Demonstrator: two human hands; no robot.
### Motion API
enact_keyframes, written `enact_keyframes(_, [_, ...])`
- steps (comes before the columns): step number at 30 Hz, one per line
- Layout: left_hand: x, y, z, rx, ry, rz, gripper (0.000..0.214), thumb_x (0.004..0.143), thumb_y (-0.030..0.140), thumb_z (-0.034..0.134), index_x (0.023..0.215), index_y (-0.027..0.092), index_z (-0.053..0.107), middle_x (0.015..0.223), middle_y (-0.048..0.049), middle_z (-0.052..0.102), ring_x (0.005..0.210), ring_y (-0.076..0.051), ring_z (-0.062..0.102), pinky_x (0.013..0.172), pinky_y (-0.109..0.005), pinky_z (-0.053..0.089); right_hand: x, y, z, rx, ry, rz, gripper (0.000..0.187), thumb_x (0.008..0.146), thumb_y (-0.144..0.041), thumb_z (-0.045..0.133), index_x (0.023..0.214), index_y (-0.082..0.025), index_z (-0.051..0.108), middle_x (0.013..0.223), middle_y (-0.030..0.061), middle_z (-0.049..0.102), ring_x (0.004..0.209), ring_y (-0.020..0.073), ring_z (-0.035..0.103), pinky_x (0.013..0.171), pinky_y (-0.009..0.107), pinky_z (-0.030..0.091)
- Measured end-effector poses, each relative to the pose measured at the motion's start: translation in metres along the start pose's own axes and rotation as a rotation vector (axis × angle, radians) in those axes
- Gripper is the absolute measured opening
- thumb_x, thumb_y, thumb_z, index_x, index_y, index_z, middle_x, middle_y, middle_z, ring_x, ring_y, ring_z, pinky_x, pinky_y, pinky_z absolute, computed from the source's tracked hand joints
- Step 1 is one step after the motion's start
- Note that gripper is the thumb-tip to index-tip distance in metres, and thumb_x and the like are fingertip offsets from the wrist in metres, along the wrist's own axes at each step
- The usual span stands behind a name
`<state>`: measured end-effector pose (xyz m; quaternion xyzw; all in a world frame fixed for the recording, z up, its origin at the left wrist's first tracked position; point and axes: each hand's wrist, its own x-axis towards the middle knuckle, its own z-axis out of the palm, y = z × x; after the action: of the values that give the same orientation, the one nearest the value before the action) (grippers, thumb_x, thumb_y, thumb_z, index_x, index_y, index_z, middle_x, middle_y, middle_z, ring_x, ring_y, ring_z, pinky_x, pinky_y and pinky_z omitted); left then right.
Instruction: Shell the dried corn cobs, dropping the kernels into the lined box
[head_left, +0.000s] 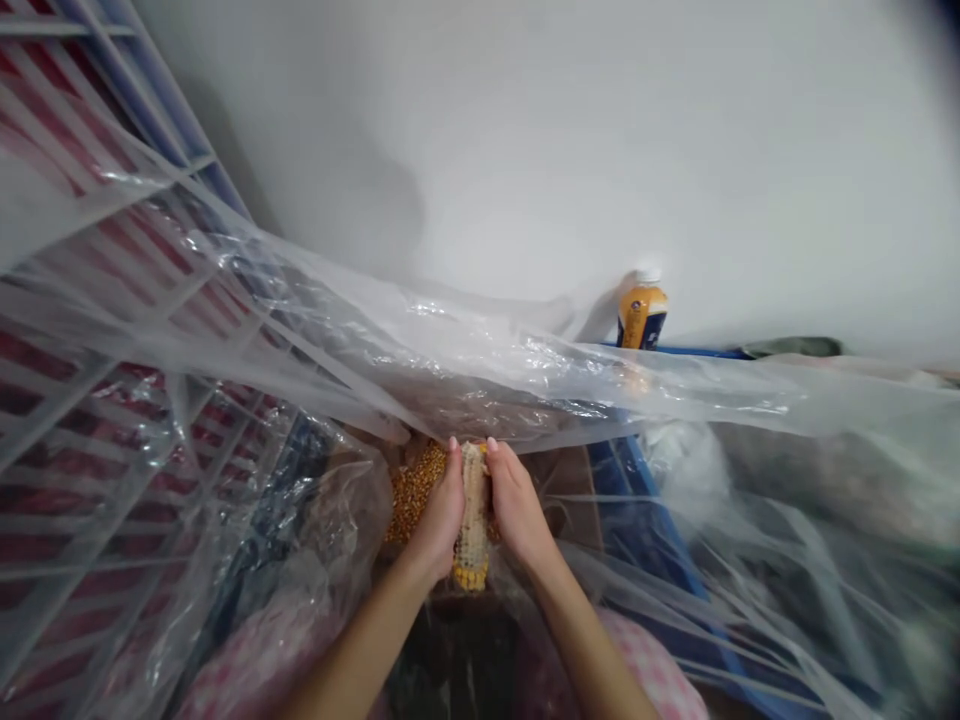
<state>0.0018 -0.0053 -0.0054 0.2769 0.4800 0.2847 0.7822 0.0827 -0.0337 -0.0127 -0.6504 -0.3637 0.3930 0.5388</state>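
Between my two hands stands a corn cob (pixel 472 500), mostly stripped to its pale core, with yellow kernels left at the near end and a few near the top. My left hand (pixel 444 500) is wrapped along its left side, thumb pointing up. On the other side my right hand (pixel 517 500) grips it the same way, its thumb by the far end. Loose golden kernels (pixel 416 490) lie heaped below and to the left of the cob, in a brown cardboard box (pixel 577 480). My palms hide part of the cob.
Clear plastic sheeting (pixel 465 340) drapes across the box and both sides. A white slatted rack (pixel 82 400) with red behind it rises at left. At right are a blue crate (pixel 660 520) and an orange bottle (pixel 642 312) with a white cap, against a white wall (pixel 600 130).
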Motion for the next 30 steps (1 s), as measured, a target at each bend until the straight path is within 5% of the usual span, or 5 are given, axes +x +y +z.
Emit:
enact_keyframes(4, [-0.001, 0.0, -0.001, 0.093, 0.001, 0.092, 0.052, 0.077, 0.058, 0.046, 0.099, 0.017, 0.067, 0.091, -0.0089, 0.069, 0.101, -0.023, 0.058, 0.09, -0.029, 0.042, -0.001, -0.006, 0.0, 0.035, 0.023, 0.093, 0.046, 0.084, -0.056, 0.032, 0.065, -0.017, 0.047, 0.066, 0.0008, 0.05, 0.067, 0.0132, 0.045, 0.065, 0.024, 0.036])
enact_keyframes(11, [-0.001, -0.002, -0.005, 0.151, 0.023, 0.174, 0.055, 0.077, 0.06, 0.044, 0.102, 0.015, 0.064, 0.102, -0.0101, 0.066, 0.109, -0.022, 0.053, 0.096, -0.03, 0.036, -0.002, -0.003, 0.009, -0.07, 0.08, -0.051, 0.039, 0.086, -0.047, 0.036, 0.066, -0.016, 0.049, 0.067, -0.0002, 0.05, 0.066, 0.0115, 0.045, 0.063, 0.022, 0.035])
enact_keyframes(18, [-0.001, 0.009, -0.004, 0.024, -0.031, 0.04, 0.051, 0.078, 0.06, 0.043, 0.093, 0.015, 0.065, 0.073, -0.0073, 0.067, 0.079, -0.021, 0.064, 0.069, -0.027, 0.049, -0.001, -0.008, -0.001, 0.015, 0.079, 0.061, 0.056, 0.087, -0.055, 0.025, 0.083, -0.013, 0.061, 0.08, 0.0057, 0.061, 0.077, 0.0159, 0.053, 0.07, 0.024, 0.039])
enact_keyframes(23, [-0.001, 0.023, -0.009, -0.228, 0.084, -0.013, 0.047, 0.083, 0.055, 0.038, 0.076, 0.014, 0.06, 0.058, -0.0035, 0.06, 0.06, -0.017, 0.063, 0.057, -0.025, 0.049, 0.001, -0.009, -0.017, -0.204, 0.25, 0.02, 0.051, 0.084, -0.056, 0.034, 0.089, -0.016, 0.063, 0.091, 0.0061, 0.062, 0.088, 0.0185, 0.054, 0.082, 0.027, 0.037])
enact_keyframes(30, [-0.002, 0.03, -0.009, -0.431, 0.136, 0.104, 0.031, 0.089, 0.037, 0.036, 0.083, 0.017, 0.059, 0.063, -0.0008, 0.061, 0.068, -0.014, 0.062, 0.067, -0.024, 0.05, -0.012, -0.004, -0.009, -0.209, -0.178, -0.012, 0.037, 0.075, -0.045, 0.055, 0.095, -0.015, 0.063, 0.085, 0.0039, 0.064, 0.079, 0.0161, 0.056, 0.074, 0.025, 0.041])
